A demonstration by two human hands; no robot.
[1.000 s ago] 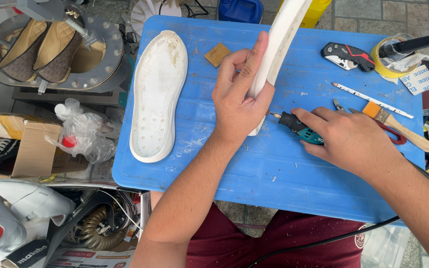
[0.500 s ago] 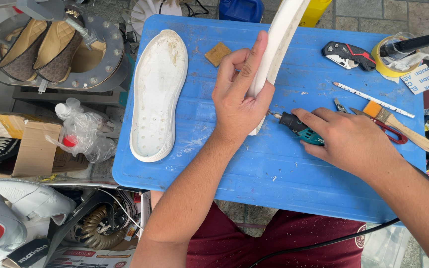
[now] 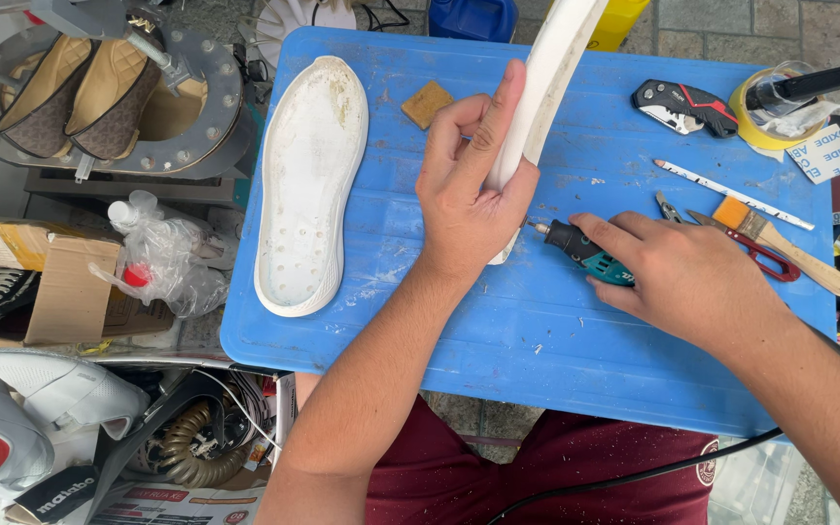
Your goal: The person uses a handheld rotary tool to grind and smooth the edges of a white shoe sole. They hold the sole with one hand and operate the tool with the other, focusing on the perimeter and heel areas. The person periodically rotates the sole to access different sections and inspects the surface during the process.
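I am gripping the white sole [image 3: 546,87] on edge in my left hand [image 3: 469,199]; my right hand [image 3: 682,277] is closing around the rotary tool [image 3: 580,251], tip just beside the sole, on the blue surface [image 3: 537,331].

**Sole on edge, rotary tool at its lower end**

I see the left hand [image 3: 469,199] wrapped around a white shoe sole [image 3: 546,78] standing on edge at centre frame, forefinger stretched up along it. The right hand [image 3: 682,277] grips a small green-and-black rotary tool [image 3: 580,251], its tip just beside the sole's lower end. A second white sole [image 3: 308,185] lies flat at left on the blue table [image 3: 498,340]. Upper right: utility knife [image 3: 682,105], paintbrush [image 3: 780,243], red-handled scissors [image 3: 755,253]. A tan sanding block [image 3: 428,103] sits above the left hand.
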